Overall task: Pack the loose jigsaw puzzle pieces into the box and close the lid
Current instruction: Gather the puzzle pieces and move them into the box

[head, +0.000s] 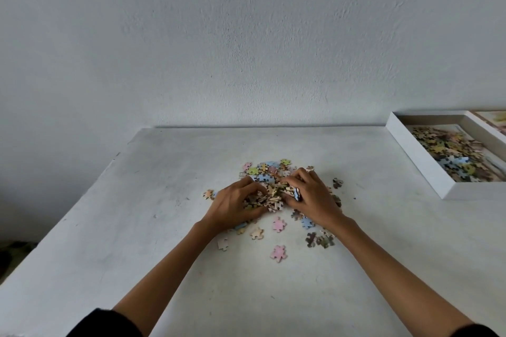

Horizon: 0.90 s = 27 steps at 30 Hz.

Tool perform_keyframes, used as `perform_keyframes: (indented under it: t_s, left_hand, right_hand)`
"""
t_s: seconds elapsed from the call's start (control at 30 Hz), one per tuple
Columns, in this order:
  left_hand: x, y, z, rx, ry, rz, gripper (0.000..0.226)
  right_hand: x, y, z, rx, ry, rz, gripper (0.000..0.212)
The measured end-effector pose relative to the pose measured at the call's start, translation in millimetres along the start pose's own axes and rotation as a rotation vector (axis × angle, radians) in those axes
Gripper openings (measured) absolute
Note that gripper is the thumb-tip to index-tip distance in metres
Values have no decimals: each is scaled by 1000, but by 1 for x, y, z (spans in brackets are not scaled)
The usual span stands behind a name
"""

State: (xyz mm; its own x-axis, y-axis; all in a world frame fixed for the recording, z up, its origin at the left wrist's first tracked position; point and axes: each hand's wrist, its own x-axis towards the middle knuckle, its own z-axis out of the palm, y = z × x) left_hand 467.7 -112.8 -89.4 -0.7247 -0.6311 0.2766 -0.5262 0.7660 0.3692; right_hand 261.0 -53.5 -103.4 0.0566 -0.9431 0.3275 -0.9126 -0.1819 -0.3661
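The left hand point(232, 204) and the right hand point(312, 195) sit close together on the white table point(137, 227), and both have their fingers curled around a heap of jigsaw puzzle pieces point(269, 197), squeezing it from each side. More loose bits lie all around the hands, like a pink piece point(278, 253) near the arms. The white box point(421, 161) sits open far off on the right side of the table, with lots of pieces inside, and its lid point(492, 119) peeks out just behind it.
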Motion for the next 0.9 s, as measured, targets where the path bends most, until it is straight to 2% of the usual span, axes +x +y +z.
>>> perform_keyframes:
  t_s: [0.13, 0.2, 0.4, 0.63, 0.9]
  left_hand:
    - [4, 0, -2, -65, 49, 14, 23]
    - [7, 0, -4, -118, 63, 14, 20]
    - [34, 12, -9, -238, 161, 53, 21]
    - [91, 67, -12, -280, 242, 202, 15]
    - [181, 161, 15, -343, 269, 293, 13]
  right_hand:
    - [5, -1, -7, 47, 41, -16, 36]
    - [9, 3, -13, 175, 37, 11, 35]
    - [20, 17, -46, 389, 33, 12, 24]
    - [29, 55, -121, 392, 141, 4, 19]
    - [30, 153, -214, 282, 252, 44, 18]
